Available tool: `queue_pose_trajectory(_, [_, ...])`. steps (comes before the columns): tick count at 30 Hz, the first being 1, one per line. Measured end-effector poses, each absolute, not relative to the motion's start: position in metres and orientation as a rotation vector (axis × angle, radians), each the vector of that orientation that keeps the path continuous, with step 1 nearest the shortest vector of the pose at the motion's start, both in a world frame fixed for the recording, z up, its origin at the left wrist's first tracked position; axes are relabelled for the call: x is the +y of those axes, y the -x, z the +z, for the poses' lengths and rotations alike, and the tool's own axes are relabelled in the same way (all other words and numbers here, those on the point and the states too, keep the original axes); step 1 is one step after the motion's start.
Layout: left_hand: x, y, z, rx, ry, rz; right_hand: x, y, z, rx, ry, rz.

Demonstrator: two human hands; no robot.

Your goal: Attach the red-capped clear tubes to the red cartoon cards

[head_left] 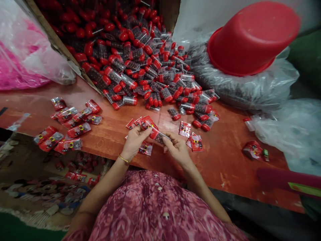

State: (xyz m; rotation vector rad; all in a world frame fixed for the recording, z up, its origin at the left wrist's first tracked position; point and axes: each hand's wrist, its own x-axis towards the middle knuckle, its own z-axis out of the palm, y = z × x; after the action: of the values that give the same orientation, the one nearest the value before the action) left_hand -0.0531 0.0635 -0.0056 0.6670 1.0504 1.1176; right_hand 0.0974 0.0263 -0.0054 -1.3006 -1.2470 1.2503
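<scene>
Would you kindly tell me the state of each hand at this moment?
Left hand: closed, holding a red printed wrapper.
Right hand: closed, holding a small clear container near one end.

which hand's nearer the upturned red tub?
Right. The right hand is at the table's front, to the left of the red tub and nearer the viewer; the left hand is farther left, beyond the right hand.

On my table (225,160), tubes (132,65) spill from a box (171,13) at the far side; wrapped packs (79,130) lie left, wrappers (196,143) just right of my right hand (177,148), a bucket (255,40) on a bag (250,89) far right.
</scene>
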Motion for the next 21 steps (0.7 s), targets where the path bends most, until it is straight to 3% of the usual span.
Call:
queue_pose_trajectory(7, [0.054,0.034,-0.011,0.997,-0.476,1.179,0.033,-0.078,-0.016,-1.103,1.315,1.128])
queue_pose_trajectory(21, [0.062,0.045,-0.005,0.937,-0.38,1.118,0.039,-0.066,-0.019,-1.087,1.172,1.41])
